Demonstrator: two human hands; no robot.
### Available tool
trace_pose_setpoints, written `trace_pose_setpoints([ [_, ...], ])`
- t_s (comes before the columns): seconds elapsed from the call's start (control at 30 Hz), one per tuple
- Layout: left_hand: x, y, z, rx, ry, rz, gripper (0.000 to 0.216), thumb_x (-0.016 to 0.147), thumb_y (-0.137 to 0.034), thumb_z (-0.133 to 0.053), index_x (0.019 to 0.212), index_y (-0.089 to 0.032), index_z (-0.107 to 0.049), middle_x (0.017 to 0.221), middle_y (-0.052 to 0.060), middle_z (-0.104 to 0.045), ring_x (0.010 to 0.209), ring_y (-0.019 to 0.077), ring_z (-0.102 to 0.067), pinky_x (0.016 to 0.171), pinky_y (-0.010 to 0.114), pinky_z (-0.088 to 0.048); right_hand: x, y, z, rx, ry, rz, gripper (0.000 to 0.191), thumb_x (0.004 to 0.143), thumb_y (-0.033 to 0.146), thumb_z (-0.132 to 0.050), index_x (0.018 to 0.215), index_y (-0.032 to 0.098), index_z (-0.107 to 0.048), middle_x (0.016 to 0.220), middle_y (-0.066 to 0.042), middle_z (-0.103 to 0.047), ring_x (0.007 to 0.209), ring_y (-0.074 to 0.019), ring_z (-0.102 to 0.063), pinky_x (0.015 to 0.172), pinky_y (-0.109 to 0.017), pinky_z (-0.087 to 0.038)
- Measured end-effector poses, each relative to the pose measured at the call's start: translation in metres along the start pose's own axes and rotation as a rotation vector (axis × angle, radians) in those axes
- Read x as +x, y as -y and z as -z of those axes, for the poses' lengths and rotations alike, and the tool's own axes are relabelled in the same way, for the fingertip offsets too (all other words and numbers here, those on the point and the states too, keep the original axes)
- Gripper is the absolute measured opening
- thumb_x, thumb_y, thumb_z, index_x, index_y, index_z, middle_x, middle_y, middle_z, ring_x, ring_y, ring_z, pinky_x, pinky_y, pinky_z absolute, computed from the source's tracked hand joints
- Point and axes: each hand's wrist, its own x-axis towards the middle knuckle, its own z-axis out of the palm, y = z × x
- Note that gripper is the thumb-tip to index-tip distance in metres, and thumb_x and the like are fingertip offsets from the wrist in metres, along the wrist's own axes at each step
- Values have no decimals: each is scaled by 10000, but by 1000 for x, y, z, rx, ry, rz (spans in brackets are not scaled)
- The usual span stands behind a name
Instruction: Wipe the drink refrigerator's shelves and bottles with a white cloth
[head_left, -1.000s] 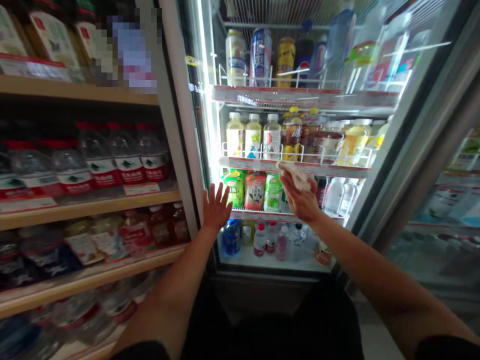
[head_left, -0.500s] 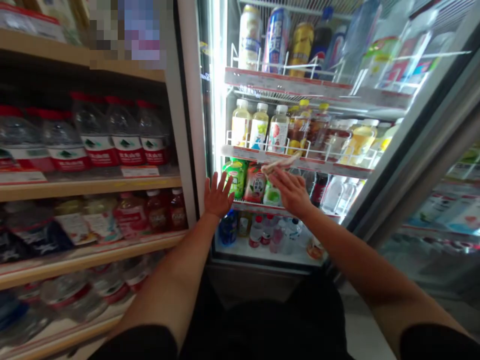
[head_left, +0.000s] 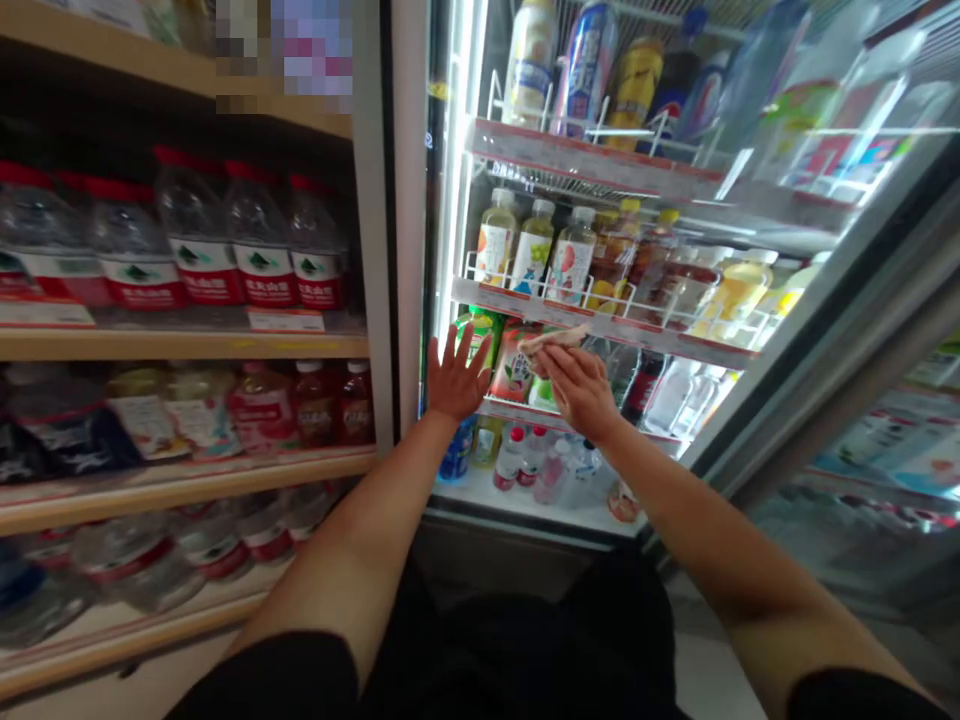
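My left hand [head_left: 456, 380] is spread open, palm forward, before the left side of the lit drinks cooler [head_left: 517, 520]. Just behind its fingers stands a green-labelled bottle [head_left: 484, 325], partly covered. A pale, crumpled cloth [head_left: 559, 340] is gripped in my right hand [head_left: 581, 392], its free end pointing up and right. This hand hovers before the lower middle shelf, below the label rail [head_left: 547, 303]. Red-labelled bottles [head_left: 512, 362] show between my hands. I cannot tell whether either hand presses on a glass pane.
Wooden shelves [head_left: 187, 343] of red-capped water bottles [head_left: 202, 235] stand at left, beyond the cooler's frame. Cans [head_left: 585, 70] and bottles fill the cooler's upper shelves. A metal door edge [head_left: 817, 350] slants along the right, with another stocked cooler [head_left: 900, 430] past it.
The view has shifted slightly, moving the cooler rightward in the picture. My right hand and the cloth are a little lower against the shelf rail. My left hand stays spread near the green bottle.
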Motion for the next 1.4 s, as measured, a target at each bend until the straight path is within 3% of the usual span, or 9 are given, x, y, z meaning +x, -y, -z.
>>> trace_pose_setpoints([
  [0.1,0,-2,3,-18,47,34,538,1035,-425,-415,1526,-232,-520,1662,108,-360,1606,290,-119,1295,577,-17,-6,13,-7,38,44,71,476,1027,163,-447,1485,166,-577,1383,-118,-690,1226,-271,-606,1095,-413,-465],
  [0.27,1,-5,5,-28,64,46,526,1033,-396,-423,1521,-228,-525,1657,103,-372,1606,288,-122,1296,571,3,-16,25,-9,85,248,146,558,996,139,-486,1551,190,-494,1300,-129,-699,1140,-266,-614,976,-389,-510],
  [0.47,-1,-1,0,-3,8,2,541,1027,-396,-442,1549,-262,-489,1665,96,-359,1603,290,-129,1301,560,-24,-1,7,6,-62,-25,-94,442,1012,246,-554,1446,181,-613,1205,-129,-726,1137,-279,-579,1006,-424,-382],
  [0.63,-1,-1,1,0,31,15,548,1025,-387,-437,1562,-283,-470,1675,75,-339,1599,299,-150,1305,564,-30,-13,23,9,-78,-16,123,342,986,225,-597,1299,130,-696,1091,-89,-775,983,-228,-603,951,-369,-392],
  [0.87,0,-2,1,8,49,27,546,1029,-415,-419,1550,-269,-489,1669,74,-350,1605,281,-97,1308,557,-35,1,-5,12,-23,-118,-74,267,945,242,-618,1181,166,-716,1299,-154,-693,1247,-308,-559,1063,-451,-408],
  [1.03,0,-2,0,-6,37,26,554,1015,-374,-452,1561,-279,-473,1677,70,-334,1603,292,-117,1307,576,-38,-33,6,-4,131,97,225,305,1001,164,-526,1267,145,-675,1206,-139,-733,1115,-260,-622,978,-412,-500],
  [1.1,-1,-1,0,-10,27,22,558,1010,-370,-466,1561,-281,-471,1680,68,-329,1603,290,-120,1309,573,-40,-38,5,-4,124,88,290,359,1017,142,-499,1349,151,-636,1232,-124,-732,1115,-239,-630,951,-377,-517],
  [1.3,-1,-1,-2,19,25,22,549,1026,-406,-435,1557,-270,-479,1677,70,-335,1606,274,-103,1310,564,-35,-1,-23,10,75,-246,-86,555,1014,147,-491,1557,261,-473,1402,-115,-640,1256,-273,-578,1120,-482,-456],
  [1.4,-1,-1,-1,0,37,34,547,1020,-389,-438,1551,-267,-489,1676,72,-337,1606,279,-103,1309,573,-25,-10,-11,3,46,-153,-74,553,1011,137,-484,1550,257,-493,1428,-105,-646,1224,-274,-580,1099,-468,-462],
])
